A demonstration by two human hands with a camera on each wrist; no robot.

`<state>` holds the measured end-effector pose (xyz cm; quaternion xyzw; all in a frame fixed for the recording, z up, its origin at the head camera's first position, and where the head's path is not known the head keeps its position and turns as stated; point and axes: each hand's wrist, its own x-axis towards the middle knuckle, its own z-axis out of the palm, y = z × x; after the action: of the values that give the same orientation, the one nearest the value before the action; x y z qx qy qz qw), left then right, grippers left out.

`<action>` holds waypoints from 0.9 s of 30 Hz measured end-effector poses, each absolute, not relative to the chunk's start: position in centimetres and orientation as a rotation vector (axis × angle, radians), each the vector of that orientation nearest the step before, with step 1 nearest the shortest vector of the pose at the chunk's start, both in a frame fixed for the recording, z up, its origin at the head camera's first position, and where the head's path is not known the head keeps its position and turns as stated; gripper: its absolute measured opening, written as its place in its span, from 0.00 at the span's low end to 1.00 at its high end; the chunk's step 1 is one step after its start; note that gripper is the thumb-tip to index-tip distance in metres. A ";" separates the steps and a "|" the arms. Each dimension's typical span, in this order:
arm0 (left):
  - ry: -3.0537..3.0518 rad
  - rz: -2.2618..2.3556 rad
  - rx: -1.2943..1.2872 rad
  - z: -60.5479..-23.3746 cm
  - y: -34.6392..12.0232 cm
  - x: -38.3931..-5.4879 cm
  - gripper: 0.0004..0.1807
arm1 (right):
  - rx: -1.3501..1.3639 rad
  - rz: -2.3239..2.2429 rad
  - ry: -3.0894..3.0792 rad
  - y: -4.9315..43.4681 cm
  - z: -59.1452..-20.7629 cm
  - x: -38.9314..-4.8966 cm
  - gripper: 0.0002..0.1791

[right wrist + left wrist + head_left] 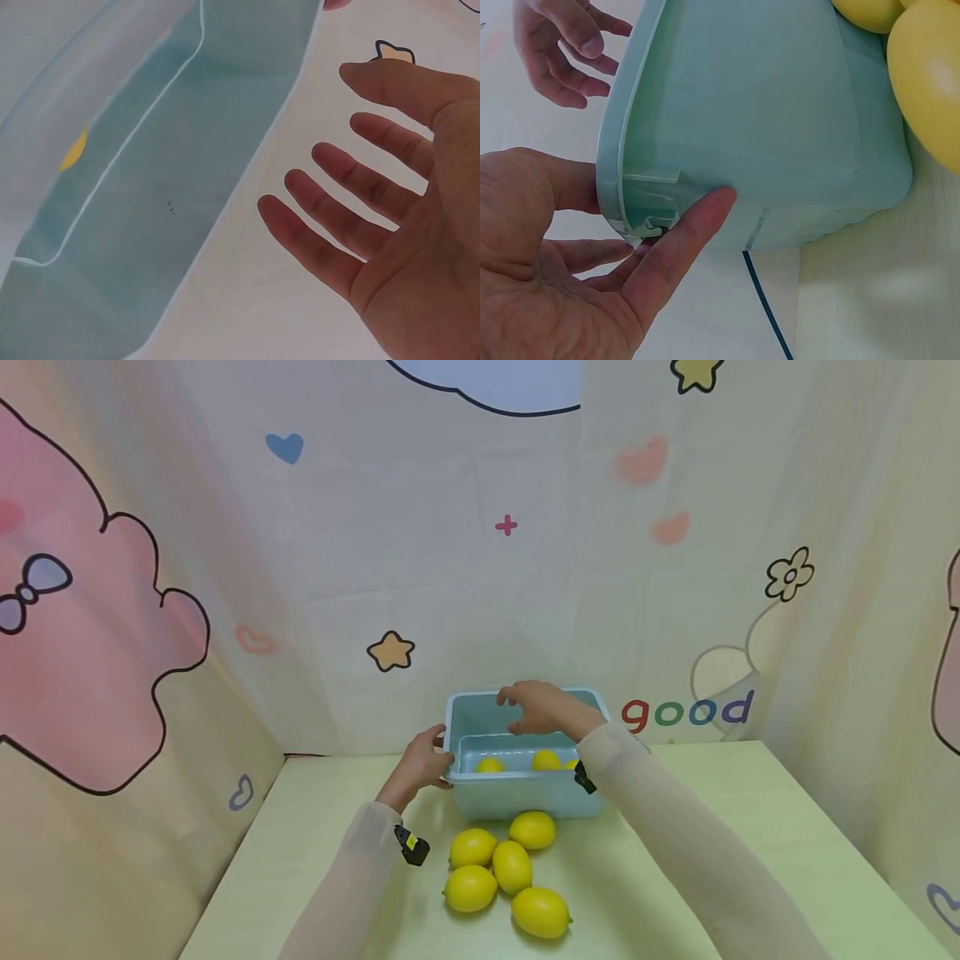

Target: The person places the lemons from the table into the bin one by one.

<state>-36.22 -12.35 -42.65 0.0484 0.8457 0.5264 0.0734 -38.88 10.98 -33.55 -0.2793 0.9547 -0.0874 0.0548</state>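
A light blue plastic storage bin (pixel 525 799) stands at the back of the table, with yellow lemons (pixel 546 761) visible inside. My left hand (pixel 417 763) grips the bin's left front corner; the left wrist view shows fingers at the rim and one finger along the outer wall. My right hand (pixel 547 708) is over the bin with nothing in it. Seen from the right wrist, its fingers (pixel 322 232) are spread and slightly bent, apart from the bin wall (pixel 202 180). Several lemons (pixel 513 867) lie together on the table in front of the bin.
The pale wooden table (pixel 337 827) meets a printed cloth backdrop (pixel 420 543) right behind the bin. More printed cloth hangs along the left and right sides. The nearest lemon (pixel 532 831) of the group lies close to the bin's front wall.
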 end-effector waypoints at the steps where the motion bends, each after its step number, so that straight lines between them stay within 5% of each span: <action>1: 2.538 1.581 0.146 -42.6 -12.4 -36.2 0.33 | -0.851 -0.271 2.901 11.0 -33.6 -38.8 0.25; 27: 2.530 1.589 0.146 -42.6 -12.3 -35.9 0.34 | -1.054 -0.288 3.023 12.0 -34.0 -34.3 0.24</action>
<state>-35.92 -12.32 -42.60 0.0485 0.8434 0.5299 0.0751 -34.28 12.01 -34.01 -0.3278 0.9398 -0.0896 -0.0363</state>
